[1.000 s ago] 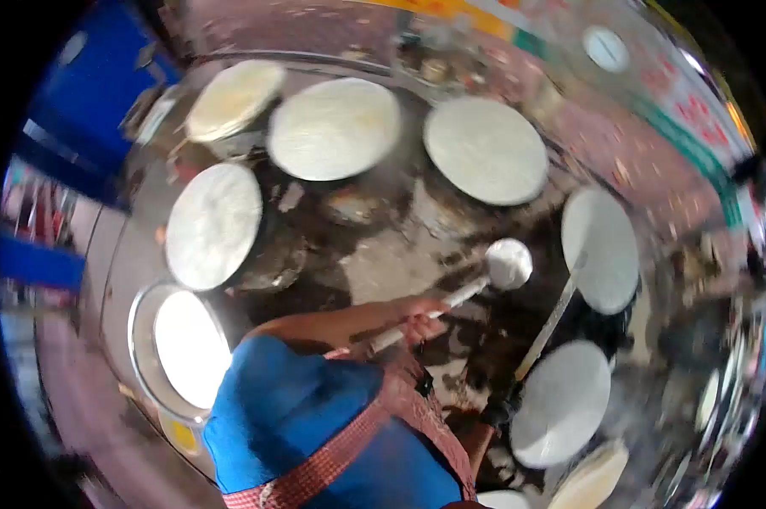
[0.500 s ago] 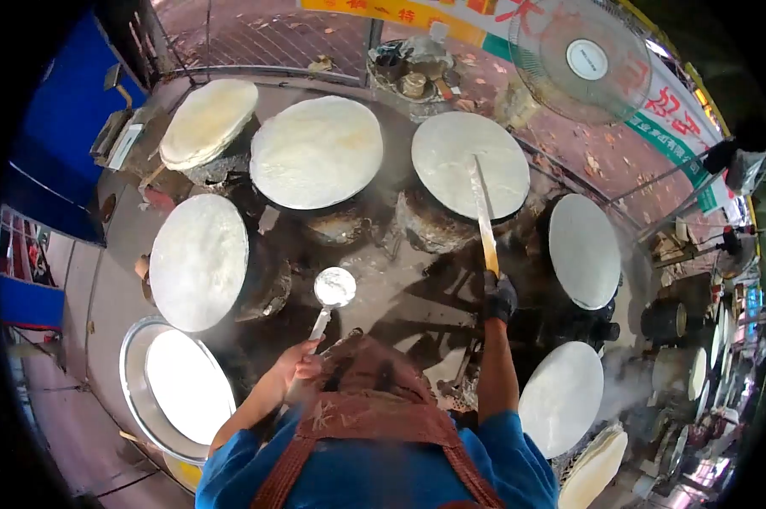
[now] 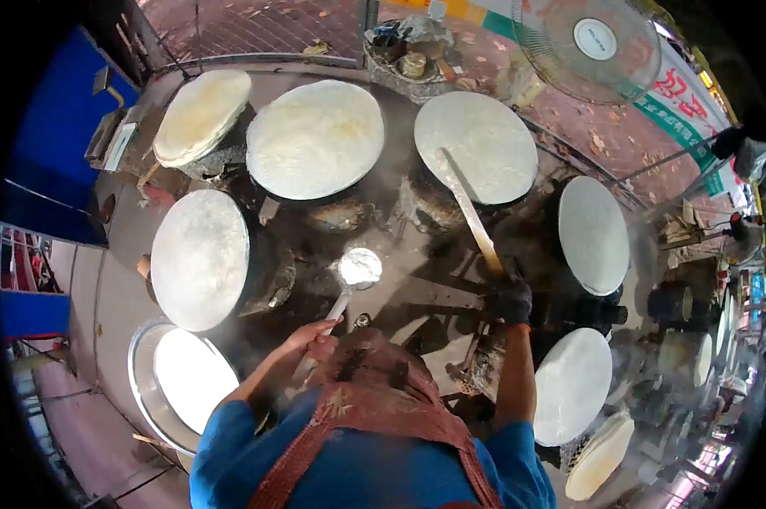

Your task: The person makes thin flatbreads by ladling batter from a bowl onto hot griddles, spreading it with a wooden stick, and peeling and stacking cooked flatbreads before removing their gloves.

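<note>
My left hand (image 3: 315,339) is closed around the handle of a ladle (image 3: 360,268), whose bowl is coated with white batter and hangs over the floor between the griddles. In a dark glove, my right hand (image 3: 510,303) grips the wooden end of a long flat spatula (image 3: 471,214). The spatula's whitened tip lies over the left part of a round white flatbread (image 3: 485,140) on the back right griddle. Another large flatbread (image 3: 315,140) covers the griddle to its left. A metal basin (image 3: 139,373) at my left holds white batter (image 3: 192,380).
More flatbreads lie around me: one at left (image 3: 200,261), two at right (image 3: 593,236) (image 3: 573,387). Stacks of finished flatbreads stand at back left (image 3: 201,119) and lower right (image 3: 600,456). A fan (image 3: 593,39) stands behind, near a fence (image 3: 264,38).
The spatula has drawn back toward the left edge of the back right flatbread, and my right hand has moved lower and slightly right. The ladle has shifted right and up.
</note>
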The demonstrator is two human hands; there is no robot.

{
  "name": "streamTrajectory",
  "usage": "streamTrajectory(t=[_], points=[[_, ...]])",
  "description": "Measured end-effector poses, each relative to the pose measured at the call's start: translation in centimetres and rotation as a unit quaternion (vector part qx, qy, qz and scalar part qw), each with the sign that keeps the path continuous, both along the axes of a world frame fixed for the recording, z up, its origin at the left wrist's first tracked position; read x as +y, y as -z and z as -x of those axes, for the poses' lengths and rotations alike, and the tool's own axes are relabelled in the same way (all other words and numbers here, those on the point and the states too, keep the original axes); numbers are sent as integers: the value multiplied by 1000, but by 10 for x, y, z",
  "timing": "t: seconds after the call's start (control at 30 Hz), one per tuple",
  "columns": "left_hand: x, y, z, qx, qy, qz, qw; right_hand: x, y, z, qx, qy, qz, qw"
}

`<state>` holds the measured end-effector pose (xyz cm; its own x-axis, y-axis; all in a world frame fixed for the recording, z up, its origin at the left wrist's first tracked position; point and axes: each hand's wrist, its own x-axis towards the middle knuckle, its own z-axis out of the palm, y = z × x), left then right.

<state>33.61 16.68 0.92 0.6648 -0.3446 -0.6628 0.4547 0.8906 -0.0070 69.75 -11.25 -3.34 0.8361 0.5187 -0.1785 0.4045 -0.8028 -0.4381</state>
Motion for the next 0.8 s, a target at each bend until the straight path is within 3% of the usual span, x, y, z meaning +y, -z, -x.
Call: streamTrajectory(t=[0.1,0.27,0.4,0.47,0.5,0.57,0.67,0.7,0.77,0.8], points=[[-11,-1,-11,-11,-13,10,1000,-50,-12,7,64,-90,-82,991],[-49,-23,-33,35,-59,61,996,-127,13,33,168,-172,-178,954],[-80,-23,-51,-8,-65,70,995,-201,14,23,161,-233,-219,934],[-89,-22,-62,-1,-27,68,997,-229,-52,19,51,-303,50,950],[-94,-19,-70,7,-1,51,999,-229,-133,24,-117,-345,386,847],[-100,-4,-83,11,33,43,998,-271,-180,23,-42,-122,285,950],[-100,20,-105,17,101,91,991,-316,-176,46,-4,95,211,973],[-104,17,-119,5,107,108,988,-341,-141,56,6,205,156,966],[-114,0,-145,-18,110,143,983,-360,-109,75,-33,216,156,963],[-121,-10,-157,28,101,121,987,-365,-94,85,-51,232,133,962]])
